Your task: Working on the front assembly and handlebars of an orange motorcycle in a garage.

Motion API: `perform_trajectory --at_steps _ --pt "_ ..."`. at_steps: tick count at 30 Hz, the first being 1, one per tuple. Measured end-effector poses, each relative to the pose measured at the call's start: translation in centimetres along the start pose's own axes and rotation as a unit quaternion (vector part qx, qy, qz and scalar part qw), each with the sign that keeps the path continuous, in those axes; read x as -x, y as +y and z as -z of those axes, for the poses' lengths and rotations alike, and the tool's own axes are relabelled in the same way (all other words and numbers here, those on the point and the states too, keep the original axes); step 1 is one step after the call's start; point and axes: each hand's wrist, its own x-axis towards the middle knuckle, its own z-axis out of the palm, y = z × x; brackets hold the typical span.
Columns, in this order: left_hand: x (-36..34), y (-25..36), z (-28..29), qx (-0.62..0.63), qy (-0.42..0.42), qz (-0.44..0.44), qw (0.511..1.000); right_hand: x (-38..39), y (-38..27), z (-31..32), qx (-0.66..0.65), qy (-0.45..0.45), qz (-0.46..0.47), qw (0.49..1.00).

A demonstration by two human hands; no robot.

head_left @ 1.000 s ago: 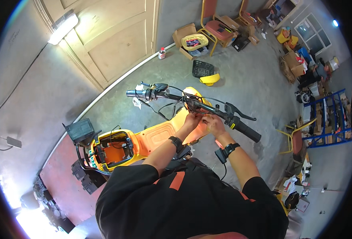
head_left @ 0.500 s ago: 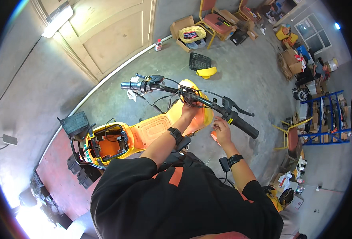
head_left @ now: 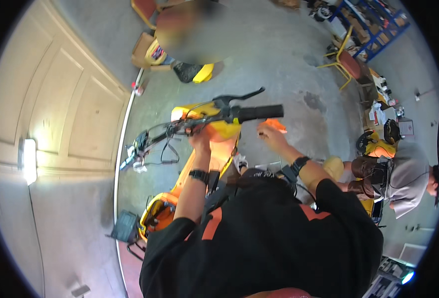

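A yellow electric scooter (head_left: 218, 151) stands in front of me, its black handlebar (head_left: 155, 140) slanting up toward the right. My left hand (head_left: 200, 140) reaches in at the middle of the handlebar, against the yellow front cover (head_left: 224, 130). Cables and the bar hide its fingers. Right of the front cover and below the black right grip (head_left: 262, 112), my right hand (head_left: 273, 137) has its fingers bent together. A small bright orange piece (head_left: 275, 124) shows at that hand, partly covered by it. Its exact kind cannot be made out.
A person in a grey shirt (head_left: 411, 176) is close on my right. A yellow-framed chair (head_left: 348, 64) and blue shelving (head_left: 373, 30) stand at the far right. Ahead lie a black basket (head_left: 185, 72) and a yellow part (head_left: 203, 73). A dark box (head_left: 126, 226) sits behind the scooter.
My view has turned to the right, so the scooter appears further left and the handlebar tilts the other way. A person has come into view. The right hand still has the orange piece.
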Motion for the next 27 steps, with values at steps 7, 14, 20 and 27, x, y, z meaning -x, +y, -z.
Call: perform_trajectory --at_steps 7,14,20,27 --pt "1.5 1.8 0.4 -0.162 -0.008 0.021 0.986 7.8 3.1 2.4 -0.023 0.102 -0.182 0.978" --pt "1.4 4.3 0.4 -0.2 -0.024 0.062 0.978 12.1 5.1 3.0 -0.131 0.187 -0.289 0.93" --pt "0.2 4.9 7.0 -0.226 -0.02 0.242 0.943 11.1 6.6 0.5 -0.118 0.123 -0.276 0.946" --pt "4.6 11.9 4.5 -0.311 -0.398 0.403 0.764 3.7 -2.9 -2.1 -0.248 -0.047 -0.154 0.955"
